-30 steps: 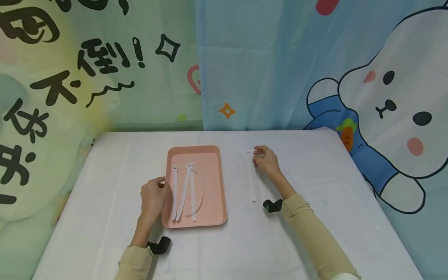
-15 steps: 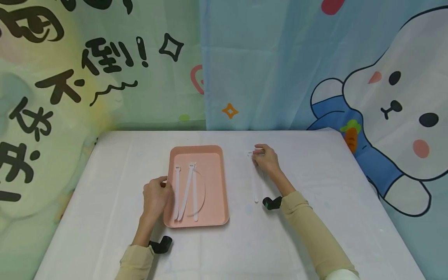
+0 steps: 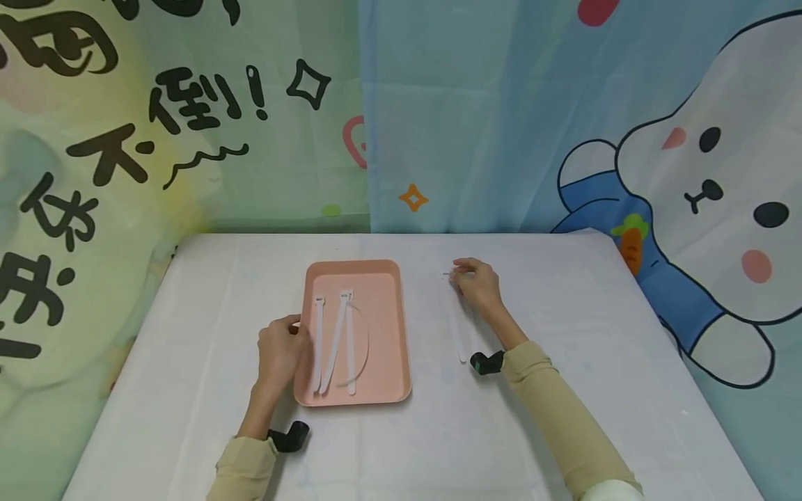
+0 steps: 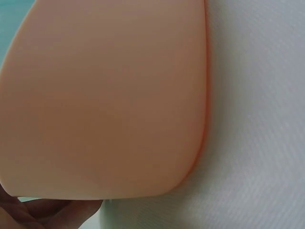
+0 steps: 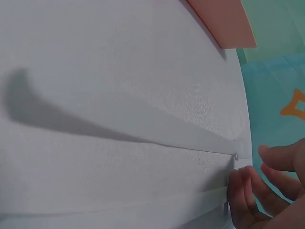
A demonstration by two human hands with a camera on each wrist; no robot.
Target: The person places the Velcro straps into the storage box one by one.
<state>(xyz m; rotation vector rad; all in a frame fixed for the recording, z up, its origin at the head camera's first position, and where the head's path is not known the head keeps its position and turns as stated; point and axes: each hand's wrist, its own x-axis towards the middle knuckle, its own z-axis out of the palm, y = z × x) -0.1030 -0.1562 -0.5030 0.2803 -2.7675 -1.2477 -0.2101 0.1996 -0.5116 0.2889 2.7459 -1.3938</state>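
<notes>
At its left rim my left hand (image 3: 280,351) grips a pink rectangular tray (image 3: 382,334); in the left wrist view the tray (image 4: 109,105) covers most of the fingers. Several white plastic straps with slotted heads lie in it, resembling cable ties, one strap (image 3: 335,341) crossing another near its head. Right of the tray, a white strap (image 3: 455,327) lies lengthwise on the table. My right hand (image 3: 477,287) is at its far end. In the right wrist view the thumb and fingers stand apart beside this strap's head, and the fingertips reach a second strap (image 5: 119,211).
The table (image 3: 250,271) has a white cloth over it. Behind it hang printed backdrops (image 3: 464,125). A black wrist camera (image 3: 487,363) juts from the right wrist, another wrist camera (image 3: 291,437) from the left. In the tray curves a thin clear strip (image 3: 367,341).
My right hand has shifted slightly left toward the head of the nearer strap. The left hand keeps its hold on the tray. The head view has turned a little.
</notes>
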